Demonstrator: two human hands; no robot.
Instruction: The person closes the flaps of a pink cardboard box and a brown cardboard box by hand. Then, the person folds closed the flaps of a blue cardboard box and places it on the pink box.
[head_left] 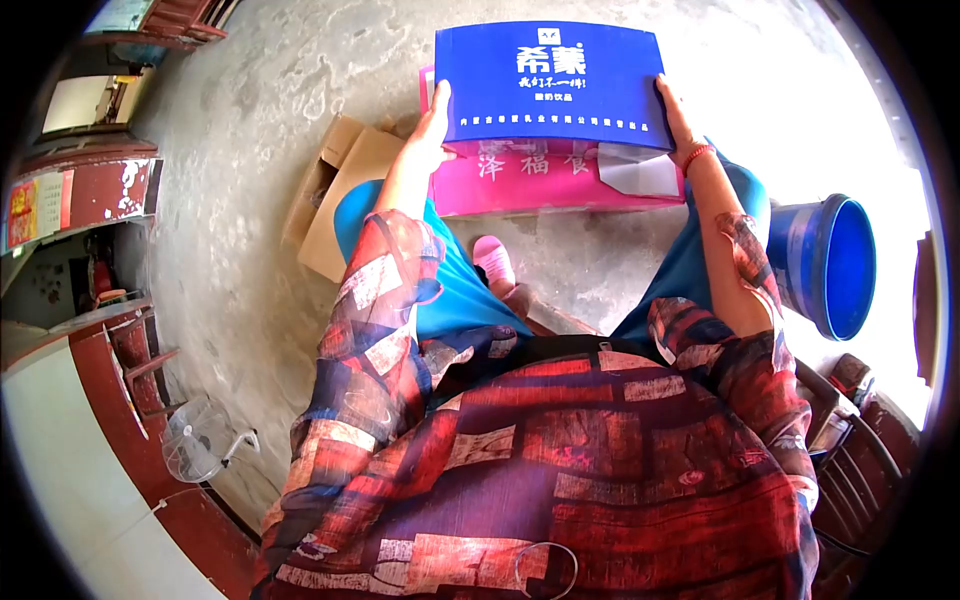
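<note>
A blue carton [550, 90] with white printed lettering is held up between my two hands. My left hand [432, 125] presses its left end, and my right hand [681, 115], with a red beaded bracelet at the wrist, grips the right end. Behind and below it is a pink box [540, 192] with pale lettering, partly covered by the blue carton. A white flap or panel [638, 172] shows at the pink box's right side. The contents of both boxes are hidden.
A brown cardboard box [345, 190] stands on the concrete floor by my left knee. To the right is a blue bucket [847, 268]. A standing fan [195, 440] is at the lower left, and a dark chair [860, 450] at the lower right. My pink shoe [492, 260] shows between my knees.
</note>
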